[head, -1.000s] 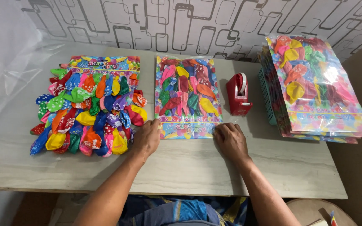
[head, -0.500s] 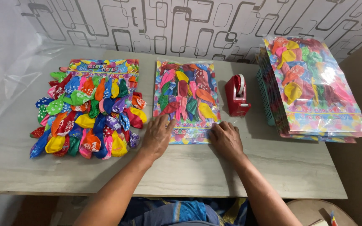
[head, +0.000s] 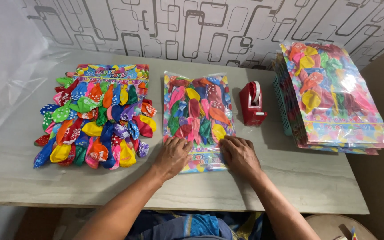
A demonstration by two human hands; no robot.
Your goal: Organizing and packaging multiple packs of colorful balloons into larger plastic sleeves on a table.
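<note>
Table, hands covering packet's edge

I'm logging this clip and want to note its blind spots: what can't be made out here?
Head view only:
- Lower edge of the balloon pack: covered by the left hand and right hand.
- Basket under the pack stack: only one side shows, contents hidden.
- How many packs are stacked: edges too thin to count.
- Card behind the loose balloons: mostly buried.
- Tape dispenser: tape end too small to see.
</note>
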